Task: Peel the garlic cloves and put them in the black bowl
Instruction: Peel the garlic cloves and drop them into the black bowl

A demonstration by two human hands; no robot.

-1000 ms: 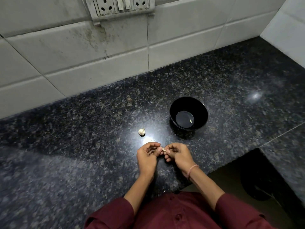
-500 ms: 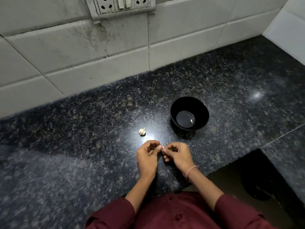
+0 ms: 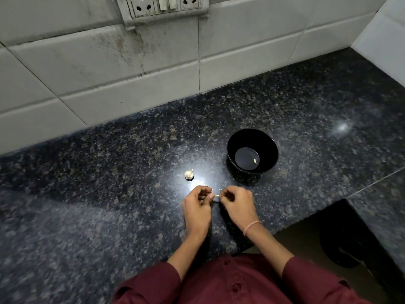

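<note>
Your left hand [image 3: 197, 207] and right hand [image 3: 237, 204] pinch one garlic clove [image 3: 216, 195] between curled fingers; the black bowl [image 3: 232, 141] lies ahead-right, nearer the right hand.

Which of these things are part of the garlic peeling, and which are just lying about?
In the job: clove between left hand and right hand; garlic bulb; bowl with a peeled clove.
Just there: wall sockets; wristband.

Speckled black granite counter [image 3: 109, 194] under stained white wall tiles [image 3: 109, 69].
</note>
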